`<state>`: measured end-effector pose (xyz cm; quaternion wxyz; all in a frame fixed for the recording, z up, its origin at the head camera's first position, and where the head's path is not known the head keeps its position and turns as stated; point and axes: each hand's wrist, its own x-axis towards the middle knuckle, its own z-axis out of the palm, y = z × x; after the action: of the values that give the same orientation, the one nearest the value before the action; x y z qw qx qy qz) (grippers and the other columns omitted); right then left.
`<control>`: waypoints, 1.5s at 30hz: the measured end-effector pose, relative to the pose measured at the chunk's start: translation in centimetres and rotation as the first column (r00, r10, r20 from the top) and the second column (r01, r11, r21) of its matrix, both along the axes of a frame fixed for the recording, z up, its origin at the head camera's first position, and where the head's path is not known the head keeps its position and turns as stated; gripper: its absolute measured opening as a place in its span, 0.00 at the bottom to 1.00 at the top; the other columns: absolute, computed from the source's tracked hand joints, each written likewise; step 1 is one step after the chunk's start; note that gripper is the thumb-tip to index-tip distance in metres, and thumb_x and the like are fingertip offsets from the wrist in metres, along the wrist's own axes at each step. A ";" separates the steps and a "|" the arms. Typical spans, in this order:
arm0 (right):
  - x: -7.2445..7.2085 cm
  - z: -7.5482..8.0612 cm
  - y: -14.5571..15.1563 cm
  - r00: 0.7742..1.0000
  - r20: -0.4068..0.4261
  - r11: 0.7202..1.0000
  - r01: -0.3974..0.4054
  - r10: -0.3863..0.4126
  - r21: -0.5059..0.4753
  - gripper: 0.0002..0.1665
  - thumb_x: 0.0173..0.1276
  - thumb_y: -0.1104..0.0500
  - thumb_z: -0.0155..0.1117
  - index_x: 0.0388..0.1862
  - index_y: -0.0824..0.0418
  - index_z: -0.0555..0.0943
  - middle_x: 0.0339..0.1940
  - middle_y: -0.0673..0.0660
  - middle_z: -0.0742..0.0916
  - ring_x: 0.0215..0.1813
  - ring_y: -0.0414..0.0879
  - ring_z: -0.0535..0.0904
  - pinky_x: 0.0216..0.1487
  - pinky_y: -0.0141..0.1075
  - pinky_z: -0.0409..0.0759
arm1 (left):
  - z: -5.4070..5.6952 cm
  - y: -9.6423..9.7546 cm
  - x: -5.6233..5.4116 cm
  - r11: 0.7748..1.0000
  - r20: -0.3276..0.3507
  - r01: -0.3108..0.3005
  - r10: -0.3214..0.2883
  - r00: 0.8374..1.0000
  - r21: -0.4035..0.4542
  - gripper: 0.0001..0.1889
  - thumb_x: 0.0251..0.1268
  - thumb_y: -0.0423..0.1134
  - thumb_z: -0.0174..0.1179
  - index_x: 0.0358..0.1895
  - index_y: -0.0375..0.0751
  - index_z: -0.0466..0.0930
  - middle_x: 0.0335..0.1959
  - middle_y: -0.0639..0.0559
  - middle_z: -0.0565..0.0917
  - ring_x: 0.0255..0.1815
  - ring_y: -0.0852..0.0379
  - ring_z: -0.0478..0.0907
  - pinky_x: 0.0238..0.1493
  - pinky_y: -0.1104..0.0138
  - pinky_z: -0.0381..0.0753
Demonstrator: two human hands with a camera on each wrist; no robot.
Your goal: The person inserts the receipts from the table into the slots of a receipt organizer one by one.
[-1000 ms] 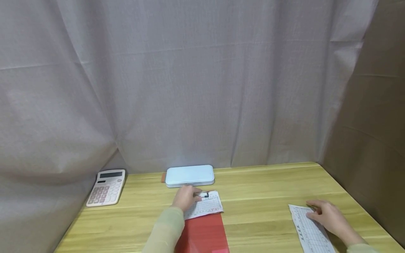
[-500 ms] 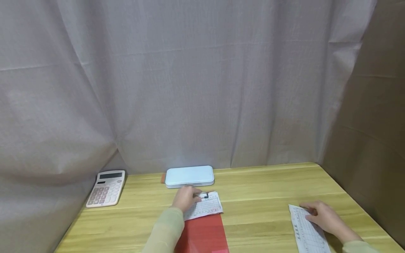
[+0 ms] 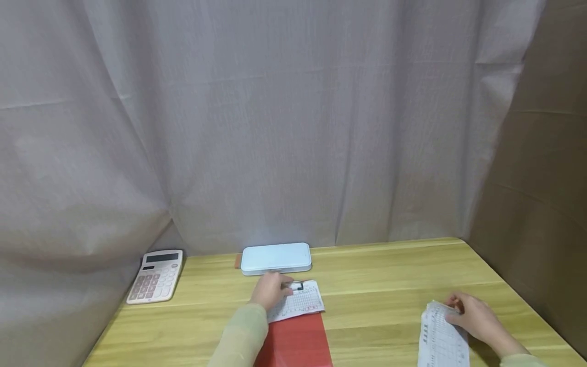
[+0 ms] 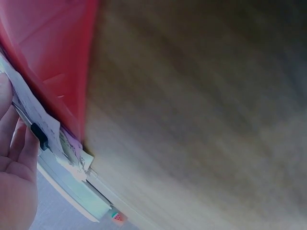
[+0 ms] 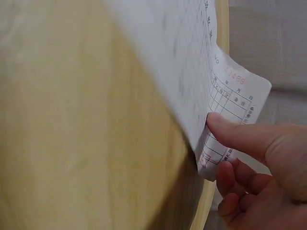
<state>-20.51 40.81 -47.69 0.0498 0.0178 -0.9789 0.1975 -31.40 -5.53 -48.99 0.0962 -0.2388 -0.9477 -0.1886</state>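
My left hand pinches the top end of a printed grid form, thumb on its face. Beside the fingers, a metal bar with a black clip lies across the form; the black piece shows closer in the left wrist view. Under the form is a red translucent folder, cut off by the bottom edge. On the right, my right hand pinches a corner of a long paper receipt between thumb and fingers. That receipt bears a red number and bends upward at its end.
A pale flat case lies at the back edge of the wooden table, just beyond the left hand. A pink and white calculator lies at the back left. A grey curtain hangs behind the table.
My right hand reached a little left along the receipt, then drew back right. The receipt's top end is now lifted and curled. My left hand keeps its place.
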 end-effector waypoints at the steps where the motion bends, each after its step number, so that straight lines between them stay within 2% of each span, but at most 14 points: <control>1: 0.0 0.1 0.0 1.000 0.009 1.000 0.006 -0.006 -0.001 0.13 0.52 0.60 0.73 0.34 0.62 0.79 0.27 0.51 0.79 0.30 0.44 0.70 0.30 0.37 0.69 | 0.0 0.0 0.0 1.000 0.000 0.000 0.000 1.000 0.001 0.14 0.49 0.44 0.71 0.41 0.47 0.88 0.36 0.55 0.88 0.39 0.57 0.84 0.42 0.64 0.81; 5: 0.3 0.6 -0.3 0.999 0.034 1.000 0.012 -0.012 -0.013 0.10 0.58 0.55 0.69 0.27 0.59 0.80 0.25 0.50 0.78 0.28 0.42 0.68 0.29 0.35 0.66 | -0.1 -0.1 0.0 1.000 -0.007 0.002 -0.002 1.000 0.003 0.14 0.49 0.44 0.71 0.41 0.47 0.88 0.35 0.55 0.88 0.39 0.58 0.83 0.42 0.64 0.81; 10: 0.7 1.1 -0.8 0.996 0.078 0.997 0.039 -0.034 -0.065 0.15 0.63 0.51 0.65 0.19 0.55 0.76 0.22 0.48 0.77 0.25 0.40 0.65 0.27 0.32 0.61 | -0.3 0.0 -0.1 1.000 -0.035 0.008 -0.008 0.999 -0.007 0.14 0.48 0.44 0.72 0.41 0.47 0.88 0.34 0.56 0.88 0.37 0.59 0.83 0.40 0.65 0.82; 13: 0.7 1.4 -1.1 0.995 0.089 0.994 0.048 -0.039 -0.100 0.14 0.63 0.49 0.65 0.23 0.55 0.81 0.26 0.49 0.81 0.27 0.39 0.67 0.27 0.31 0.64 | -0.3 0.1 -0.1 1.000 -0.039 0.006 -0.007 0.999 -0.012 0.14 0.48 0.44 0.72 0.40 0.47 0.88 0.34 0.56 0.88 0.37 0.59 0.83 0.40 0.66 0.81; 17: 0.7 1.8 -1.6 0.999 0.032 0.994 0.023 -0.019 -0.106 0.12 0.61 0.49 0.67 0.31 0.57 0.86 0.32 0.52 0.86 0.31 0.36 0.71 0.32 0.32 0.71 | -0.2 0.1 0.1 1.000 -0.030 -0.001 0.001 1.000 -0.010 0.14 0.48 0.44 0.72 0.40 0.47 0.88 0.34 0.56 0.88 0.37 0.59 0.83 0.40 0.66 0.82; 21: 0.9 2.0 -2.5 0.999 -0.032 0.990 -0.021 0.017 -0.140 0.09 0.60 0.53 0.68 0.30 0.57 0.86 0.27 0.50 0.84 0.29 0.32 0.70 0.30 0.31 0.71 | -0.2 0.1 0.1 1.000 -0.025 -0.004 0.004 1.000 -0.010 0.14 0.48 0.44 0.72 0.41 0.47 0.88 0.35 0.56 0.88 0.37 0.59 0.83 0.41 0.65 0.82; 24: 1.0 2.0 -3.0 0.998 -0.041 0.980 -0.053 0.046 -0.191 0.07 0.60 0.56 0.68 0.29 0.59 0.85 0.21 0.47 0.79 0.25 0.32 0.66 0.25 0.29 0.67 | -0.2 0.1 0.1 1.000 -0.023 -0.002 0.002 1.000 -0.011 0.14 0.48 0.44 0.71 0.41 0.47 0.88 0.35 0.56 0.88 0.38 0.58 0.84 0.41 0.65 0.82; 31: 0.8 2.2 -4.3 0.996 -0.053 0.966 -0.077 0.065 -0.246 0.07 0.60 0.58 0.68 0.29 0.61 0.83 0.20 0.46 0.77 0.24 0.32 0.65 0.25 0.29 0.67 | -0.2 0.1 -0.1 1.000 -0.029 -0.001 0.001 1.000 -0.013 0.14 0.48 0.45 0.71 0.40 0.48 0.88 0.35 0.57 0.88 0.38 0.59 0.84 0.41 0.66 0.82; 39: 0.7 2.6 -6.1 0.994 -0.017 0.933 -0.109 0.110 -0.342 0.09 0.63 0.58 0.65 0.27 0.63 0.79 0.17 0.43 0.74 0.21 0.32 0.65 0.22 0.29 0.66 | -0.4 0.2 -0.2 1.000 -0.032 -0.008 0.007 0.999 -0.026 0.14 0.49 0.45 0.71 0.41 0.48 0.88 0.36 0.56 0.88 0.39 0.59 0.84 0.42 0.66 0.82; 45: 0.3 2.4 -7.3 0.983 0.004 0.895 -0.165 0.183 -0.414 0.11 0.66 0.59 0.62 0.32 0.68 0.80 0.20 0.46 0.80 0.23 0.31 0.69 0.24 0.28 0.69 | -0.4 0.2 -0.1 1.000 -0.054 -0.004 0.002 0.999 -0.030 0.14 0.47 0.45 0.72 0.40 0.49 0.88 0.35 0.57 0.88 0.37 0.59 0.84 0.41 0.65 0.82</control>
<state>-20.16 33.52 -45.32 0.0134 0.0902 -0.9104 0.4035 -31.53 -5.32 -49.35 0.1186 -0.2439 -0.9478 -0.1676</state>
